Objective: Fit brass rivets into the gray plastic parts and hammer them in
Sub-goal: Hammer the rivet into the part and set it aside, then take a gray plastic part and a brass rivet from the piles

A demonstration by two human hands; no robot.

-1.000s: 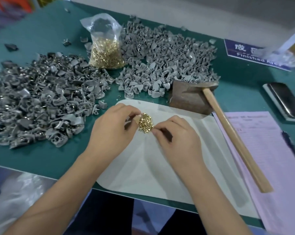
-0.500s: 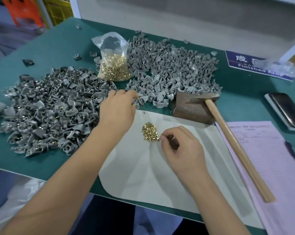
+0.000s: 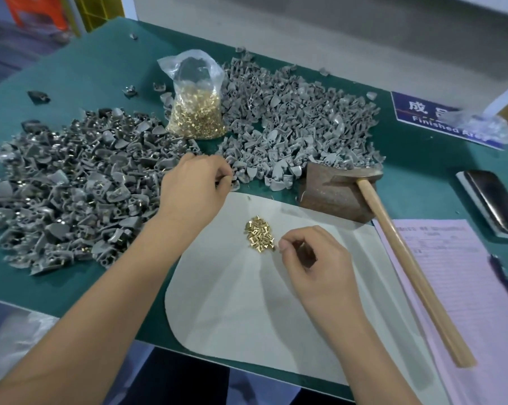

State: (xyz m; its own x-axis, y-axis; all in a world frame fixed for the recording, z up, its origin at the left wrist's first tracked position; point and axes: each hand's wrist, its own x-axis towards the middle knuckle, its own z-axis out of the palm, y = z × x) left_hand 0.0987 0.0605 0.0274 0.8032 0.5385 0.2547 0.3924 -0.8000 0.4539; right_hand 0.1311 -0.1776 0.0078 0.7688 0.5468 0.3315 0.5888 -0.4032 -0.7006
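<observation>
In the head view, small shiny brass rivets (image 3: 259, 234) are heaped on a smooth white mat (image 3: 246, 311). More are held in a clear plastic bag (image 3: 196, 96). Ribbed gray parts (image 3: 299, 127) are pinched at by the left hand (image 3: 194, 188); 1 rivet seems pinched in the right hand (image 3: 314, 258).

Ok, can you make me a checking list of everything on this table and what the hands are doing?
Surface: green table with a white mat at the near edge.
Job's things: loose rivets heaped on the mat; bag of rivets upright between two piles of gray parts; hammer with its head on a brown block.
Clutter: pink paper, dark phone, blue sign.
Hands: left hand at the pile's edge, fingers curled, hold hidden; right hand beside the loose rivets, fingertips pinched, too small to tell if it holds one.
Cables: nothing seen.
Surroundings: pale wall behind, orange and yellow things far left.
</observation>
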